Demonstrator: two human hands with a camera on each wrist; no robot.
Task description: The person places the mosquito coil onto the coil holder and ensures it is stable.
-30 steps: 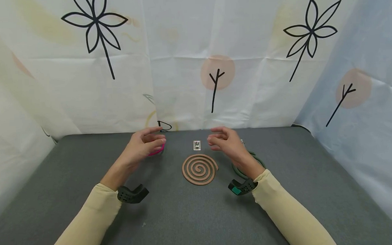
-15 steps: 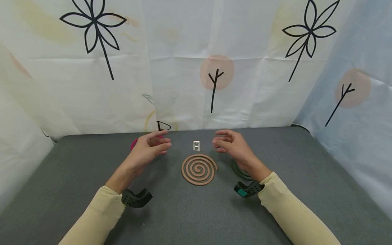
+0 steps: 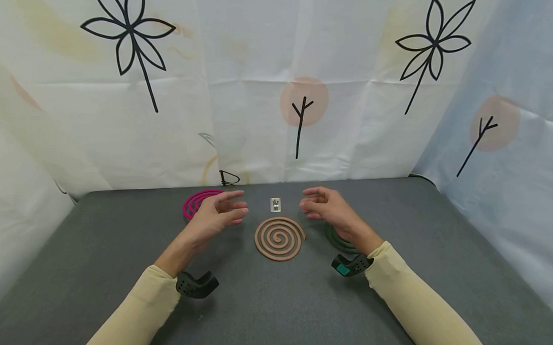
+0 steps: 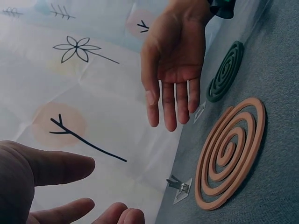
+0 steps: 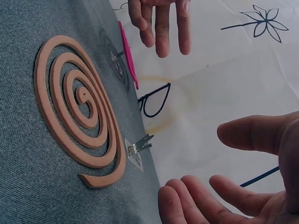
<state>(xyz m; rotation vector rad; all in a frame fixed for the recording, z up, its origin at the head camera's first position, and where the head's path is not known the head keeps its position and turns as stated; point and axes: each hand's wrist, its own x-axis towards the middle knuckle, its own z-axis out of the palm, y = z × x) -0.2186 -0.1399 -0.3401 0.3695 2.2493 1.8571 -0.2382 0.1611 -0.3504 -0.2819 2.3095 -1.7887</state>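
Observation:
A brown mosquito coil (image 3: 279, 238) lies flat on the grey table between my hands. Just beyond it stands a small metal coil stand (image 3: 275, 205), its prongs bent upward in the right wrist view. My left hand (image 3: 214, 215) hovers with relaxed fingers, holding nothing, and partly covers a pink mosquito coil (image 3: 194, 202). In the right wrist view that pink coil (image 5: 127, 56) sits raised above the table. My right hand (image 3: 330, 211), also holding nothing, hangs in the air before a green mosquito coil (image 3: 339, 243), which it partly hides.
Another metal stand (image 4: 199, 112) lies near the green coil in the left wrist view. A white printed curtain (image 3: 251, 117) rises behind the table's far edge. Both wrists wear dark bands, such as the one on the left (image 3: 197, 285).
The left hand has moved right and slightly nearer, uncovering more of the pink coil. The right hand has shifted a little right and nearer. The coils stay in place.

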